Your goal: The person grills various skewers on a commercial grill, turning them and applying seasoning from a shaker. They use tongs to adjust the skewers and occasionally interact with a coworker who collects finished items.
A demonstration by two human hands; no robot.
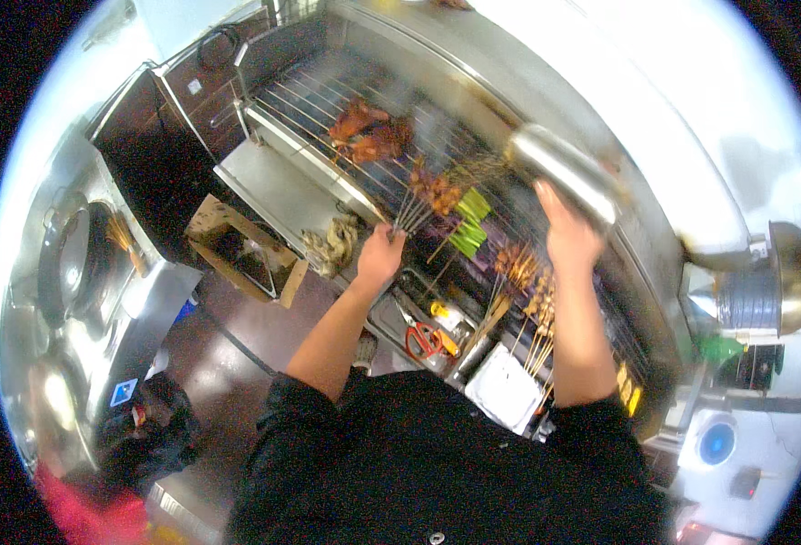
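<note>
The left hand has its fingers closed around the lower ends of a fanned bundle of thin grey metal skewers. The browned meat chunks on their far ends are over a long charcoal grill with thin metal bars. The right hand holds a shiny silver metal cylinder, tilted to the right of the meat; its thumb shows along the near side, while the other fingers seem to wrap behind, though blur and the cylinder hide them. A brownish blur spans the gap between cylinder and meat.

Farther left on the bars is a large reddish-brown roasted piece of meat. Just right of the bundle are bright green vegetable pieces. A crumpled beige cloth and red-handled scissors are on the near side.
</note>
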